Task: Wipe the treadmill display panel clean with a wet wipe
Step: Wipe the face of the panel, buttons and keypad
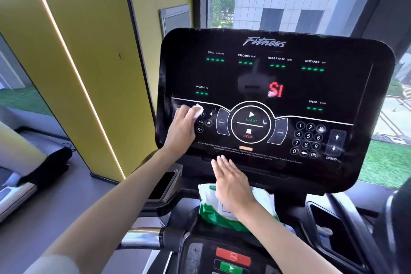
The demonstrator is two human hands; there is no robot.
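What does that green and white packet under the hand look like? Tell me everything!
The wet wipe packet is soft, crinkly plastic, white on top with green along its lower edge. It sits in the treadmill's middle tray, just below the black display panel. The right hand lies flat over it, fingers straight, hiding most of its top. A pale label patch peeks out beside the wrist; its writing is unreadable.

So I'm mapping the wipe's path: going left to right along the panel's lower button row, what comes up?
Left hand holding the wipe → round start/stop dial → number keypad → speed arrows.
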